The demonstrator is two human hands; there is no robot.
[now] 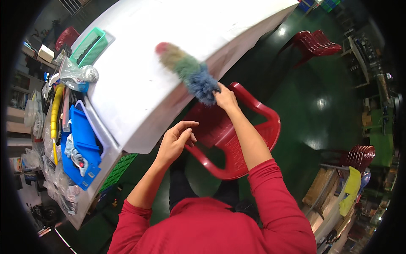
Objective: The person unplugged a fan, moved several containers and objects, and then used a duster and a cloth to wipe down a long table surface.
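My right hand [225, 97] is closed at the blue end of a fluffy duster [186, 70], its handle hidden in my grip. Bands of blue, green, tan and pink run along the duster, which is smeared by motion. It lies over the near edge of a white-covered table [139, 80], its pink tip pointing away and to the left. My left hand [175, 139] hangs in the air before the table edge, fingers loosely bent and apart, holding nothing. Below and between my hands stands a red plastic armchair [237, 156], partly hidden by my right arm.
At the table's left are a mint-green basket [89, 45], a blue plastic tray [82, 139], a yellow-wrapped tool [56, 112] and clear plastic bags [46, 169]. A green crate [120, 169] sits beneath. Stacked red chairs [313, 44] stand at the far right, and a yellow-green cloth [351, 190] hangs nearer.
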